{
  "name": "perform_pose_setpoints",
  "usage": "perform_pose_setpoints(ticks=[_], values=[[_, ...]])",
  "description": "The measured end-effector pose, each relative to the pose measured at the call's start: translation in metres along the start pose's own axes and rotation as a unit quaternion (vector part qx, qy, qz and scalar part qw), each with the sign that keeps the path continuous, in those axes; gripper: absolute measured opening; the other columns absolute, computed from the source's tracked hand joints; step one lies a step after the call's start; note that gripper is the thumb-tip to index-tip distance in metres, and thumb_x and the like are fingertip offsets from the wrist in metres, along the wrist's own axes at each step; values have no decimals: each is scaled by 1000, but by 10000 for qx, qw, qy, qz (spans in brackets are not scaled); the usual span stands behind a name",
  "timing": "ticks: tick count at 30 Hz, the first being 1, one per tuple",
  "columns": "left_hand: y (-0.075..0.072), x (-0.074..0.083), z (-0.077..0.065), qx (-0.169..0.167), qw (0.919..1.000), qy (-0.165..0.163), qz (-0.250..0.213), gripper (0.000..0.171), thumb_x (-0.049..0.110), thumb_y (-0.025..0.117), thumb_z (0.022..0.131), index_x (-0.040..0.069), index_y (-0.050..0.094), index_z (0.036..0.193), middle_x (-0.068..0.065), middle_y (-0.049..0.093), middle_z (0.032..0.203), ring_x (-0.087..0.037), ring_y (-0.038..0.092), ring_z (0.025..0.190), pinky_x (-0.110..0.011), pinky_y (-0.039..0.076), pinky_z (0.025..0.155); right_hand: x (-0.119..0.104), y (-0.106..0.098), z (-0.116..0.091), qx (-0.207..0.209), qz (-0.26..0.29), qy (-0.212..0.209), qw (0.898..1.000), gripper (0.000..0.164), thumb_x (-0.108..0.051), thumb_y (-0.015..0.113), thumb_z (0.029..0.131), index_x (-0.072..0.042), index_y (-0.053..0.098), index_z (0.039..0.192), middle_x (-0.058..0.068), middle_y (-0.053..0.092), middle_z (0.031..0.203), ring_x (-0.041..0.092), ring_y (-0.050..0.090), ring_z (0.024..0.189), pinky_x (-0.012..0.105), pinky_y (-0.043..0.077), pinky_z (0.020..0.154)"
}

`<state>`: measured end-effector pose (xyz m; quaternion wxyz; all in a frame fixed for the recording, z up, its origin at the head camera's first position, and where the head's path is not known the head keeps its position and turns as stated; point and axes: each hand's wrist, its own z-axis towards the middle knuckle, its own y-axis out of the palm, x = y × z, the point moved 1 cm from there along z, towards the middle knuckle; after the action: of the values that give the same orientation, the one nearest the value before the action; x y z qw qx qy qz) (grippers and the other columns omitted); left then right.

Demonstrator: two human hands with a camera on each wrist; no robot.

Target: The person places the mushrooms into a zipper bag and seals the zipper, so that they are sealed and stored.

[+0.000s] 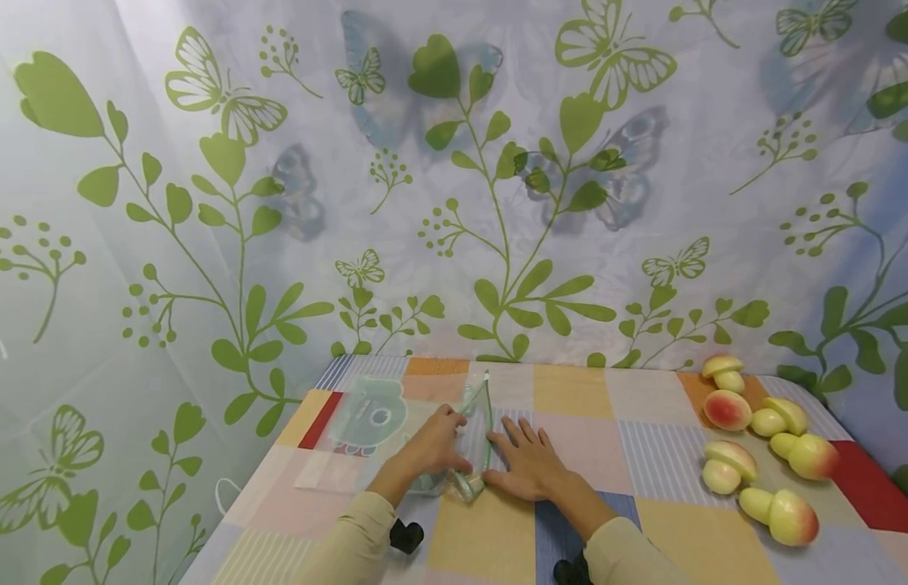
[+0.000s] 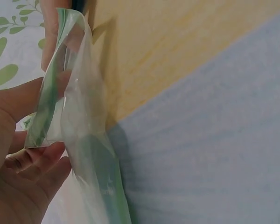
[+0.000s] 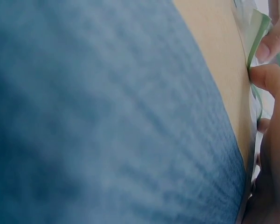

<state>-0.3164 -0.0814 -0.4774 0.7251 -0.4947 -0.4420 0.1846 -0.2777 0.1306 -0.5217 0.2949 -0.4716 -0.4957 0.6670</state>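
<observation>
A clear plastic zip bag (image 1: 373, 435) with green edging and a green cartoon creature printed on it lies flat in the head view. Its green-edged mouth (image 1: 488, 422) stands partly raised and gapes. Over the mouth end is my left hand (image 1: 432, 443), thumb and fingers apart around the green strip (image 2: 49, 105) in the left wrist view. My right hand (image 1: 527, 463) lies with spread fingers beside the mouth, its thumb (image 3: 266, 77) touching the green edge in the right wrist view. Part of its palm is out of sight.
Several yellow, red-tinged mushroom-shaped pieces (image 1: 727, 410) lie at the table's right. A patchwork cloth (image 1: 571, 390) covers the table, and a leaf-and-butterfly curtain (image 1: 497, 203) hangs behind it. A white cable (image 1: 223, 491) loops by the left edge.
</observation>
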Motion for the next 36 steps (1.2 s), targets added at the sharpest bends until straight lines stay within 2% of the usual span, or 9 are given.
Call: perform_pose_setpoints(ticks=[7, 18, 21, 29, 36], values=[[-2, 5, -6, -220, 9997, -125, 50, 101, 33, 102, 63, -8, 53, 141, -14, 47, 126, -26, 60, 105, -39, 52, 93, -4, -5, -1, -94, -75, 56, 9999, 75, -61, 55, 97, -15, 49, 155, 20, 30, 164, 49, 22, 149, 70, 18, 114], [-2, 10, -13, -80, 9979, 257, 596, 116, 38, 104, 57, -11, 45, 143, -18, 43, 123, -29, 58, 104, -39, 52, 92, -3, -2, -1, 103, 9, -84, 9999, 75, -59, 58, 96, -11, 51, 152, 24, 33, 161, 52, 24, 147, 72, 19, 111], [0, 10, -14, -63, 9972, 237, 703, 120, 41, 103, 57, -11, 41, 146, -19, 43, 126, -31, 57, 108, -40, 52, 94, -4, -3, -1, 51, -31, -39, 10000, 75, -60, 58, 96, -12, 50, 153, 23, 33, 162, 51, 24, 147, 72, 19, 112], [9, 8, -18, -7, 9989, -52, 468, 125, 42, 102, 61, -8, 33, 154, -20, 39, 135, -33, 56, 114, -42, 51, 95, -7, -7, -3, -18, -103, 30, 9999, 77, -62, 58, 96, -13, 49, 154, 22, 32, 162, 50, 24, 148, 70, 21, 112], [11, 6, -20, 27, 9997, -6, 223, 128, 40, 102, 61, -9, 31, 155, -21, 37, 136, -34, 58, 112, -41, 52, 93, 1, -5, -2, -18, -10, -156, 9999, 79, -63, 57, 96, -11, 49, 154, 24, 33, 162, 52, 24, 147, 72, 20, 112]])
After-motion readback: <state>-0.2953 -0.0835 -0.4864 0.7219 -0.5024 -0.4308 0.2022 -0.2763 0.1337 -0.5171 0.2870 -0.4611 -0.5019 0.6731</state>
